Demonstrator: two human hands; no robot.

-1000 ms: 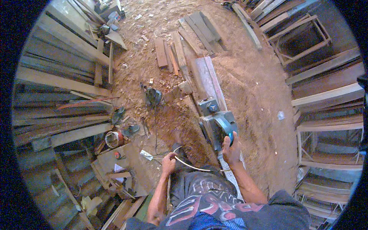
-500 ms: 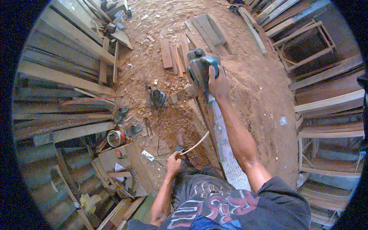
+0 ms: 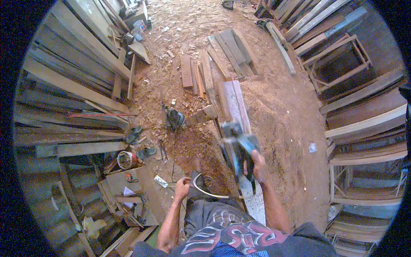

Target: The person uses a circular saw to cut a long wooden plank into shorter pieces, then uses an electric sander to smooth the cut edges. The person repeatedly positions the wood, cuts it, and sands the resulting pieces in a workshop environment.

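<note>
The right hand (image 3: 258,165) is clenched on the handle of a blue-grey electric planer (image 3: 238,147), blurred, riding a long pale plank (image 3: 234,107) that runs away from the grip. The left hand (image 3: 183,187) grasps a pale curved cable (image 3: 204,193), probably the planer's cord. Beyond the grip, coarse sawdust (image 3: 282,107) covers the floor; the plank's near end is hidden by the forearm.

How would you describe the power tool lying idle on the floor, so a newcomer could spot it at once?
Start at the long plank running up the sawdust floor. Just left of it, beside a short wooden offcut, lies a dark circular saw. Unlike the blue planer on the plank, no hand holds it.
</note>
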